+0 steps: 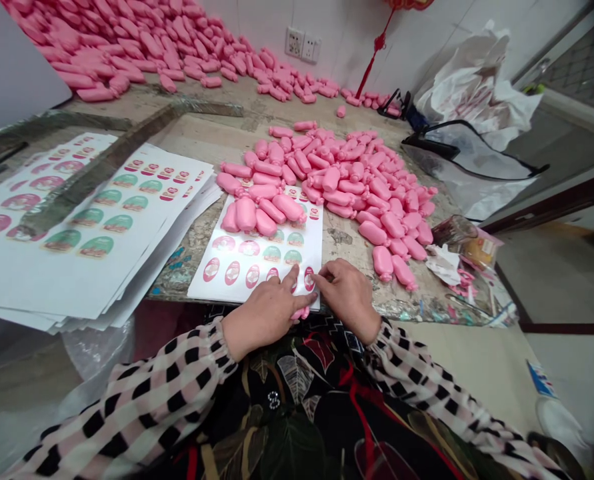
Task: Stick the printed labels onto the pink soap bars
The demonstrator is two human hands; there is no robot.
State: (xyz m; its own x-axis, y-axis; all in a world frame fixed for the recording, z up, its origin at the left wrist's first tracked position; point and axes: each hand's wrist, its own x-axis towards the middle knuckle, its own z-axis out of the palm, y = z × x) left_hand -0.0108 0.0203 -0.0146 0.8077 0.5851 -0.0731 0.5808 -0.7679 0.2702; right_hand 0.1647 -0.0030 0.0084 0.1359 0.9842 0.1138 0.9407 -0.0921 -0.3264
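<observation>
On the table's front edge lies a white sticker sheet (209,283) printed with green and dark-pink labels. My left hand (264,308) rests over its lower edge, index finger stretched onto the sheet. A small pink bottle-shaped piece (301,313) shows partly under that hand's thumb; the palm hides the rest. From the right, my right hand (349,293) pinches at the edge of a dark-pink oval sticker (309,279) in the sheet's bottom row. Whether the sticker has lifted I cannot make out. Several pink bottle-shaped pieces (264,210) lie on the sheet's upper part.
Beyond the sheet spreads a heap of pink pieces (351,177), and a larger pile (141,40) lines the wall. At left, a worn flat bar (101,163) lies across stacked sticker sheets (101,293). Clear plastic bags (467,153) and crumpled tissue (444,265) are at right.
</observation>
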